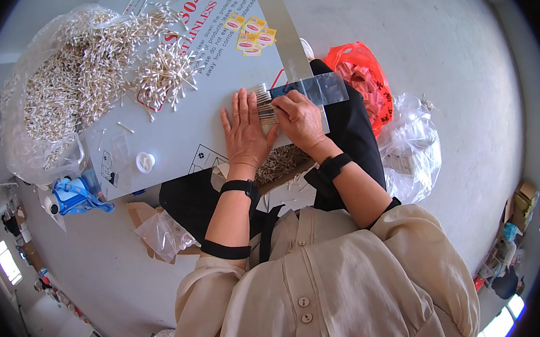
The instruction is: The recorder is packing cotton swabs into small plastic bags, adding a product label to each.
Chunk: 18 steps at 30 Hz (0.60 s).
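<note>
A row of cotton swabs (264,103) lies side by side on the grey table near its right edge. My left hand (245,132) rests flat next to the row, fingers stretched out and thumb reaching toward the swabs. Closed in a pinch, my right hand (301,122) is at the swabs' right ends, on the near edge of a flat clear plastic bag (329,90) with a dark blue part. Its fingertips are partly hidden. The bag reaches past the table edge. On the left, a loose pile of cotton swabs (164,76) spreads out from a big clear sack (19,123).
Several small yellow-and-white cards (252,34) lie at the far side. A small white round cap (145,162) and a blue-strapped bottle (74,195) sit near left. Below my hands is a box of swabs (280,163). A red bag (364,75) stands right, beside a clear bag (412,150).
</note>
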Available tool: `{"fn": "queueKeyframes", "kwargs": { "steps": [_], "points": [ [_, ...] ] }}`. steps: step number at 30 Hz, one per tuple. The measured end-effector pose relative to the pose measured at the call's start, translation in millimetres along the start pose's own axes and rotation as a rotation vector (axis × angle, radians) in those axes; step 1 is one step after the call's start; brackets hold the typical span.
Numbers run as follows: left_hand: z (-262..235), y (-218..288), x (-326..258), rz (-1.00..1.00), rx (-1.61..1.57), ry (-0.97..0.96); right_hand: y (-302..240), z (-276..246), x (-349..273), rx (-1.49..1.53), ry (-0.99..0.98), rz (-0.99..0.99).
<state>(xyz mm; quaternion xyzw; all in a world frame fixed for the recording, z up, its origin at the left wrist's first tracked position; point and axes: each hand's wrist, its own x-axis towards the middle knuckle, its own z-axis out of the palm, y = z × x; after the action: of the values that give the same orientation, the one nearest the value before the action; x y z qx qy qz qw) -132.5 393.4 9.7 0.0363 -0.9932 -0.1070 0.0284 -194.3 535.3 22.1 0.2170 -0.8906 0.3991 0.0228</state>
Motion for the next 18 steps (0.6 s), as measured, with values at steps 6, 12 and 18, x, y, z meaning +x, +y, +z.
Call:
{"fn": "queueKeyframes", "kwargs": {
  "steps": [6, 12, 18],
  "points": [
    [-0.7, -0.7, -0.3, -0.003, -0.006, -0.015, -1.9, -0.7, 3.2, -0.023, -0.03, 0.004],
    [-1.0, -0.5, 0.2, 0.003, -0.012, -0.005, -5.1, 0.5, 8.9, -0.039, -0.068, 0.046],
    [-1.9, -0.8, 0.1, 0.003, -0.022, -0.007, -4.7, -0.7, 9.1, -0.036, -0.105, 0.056]
  ]
}}
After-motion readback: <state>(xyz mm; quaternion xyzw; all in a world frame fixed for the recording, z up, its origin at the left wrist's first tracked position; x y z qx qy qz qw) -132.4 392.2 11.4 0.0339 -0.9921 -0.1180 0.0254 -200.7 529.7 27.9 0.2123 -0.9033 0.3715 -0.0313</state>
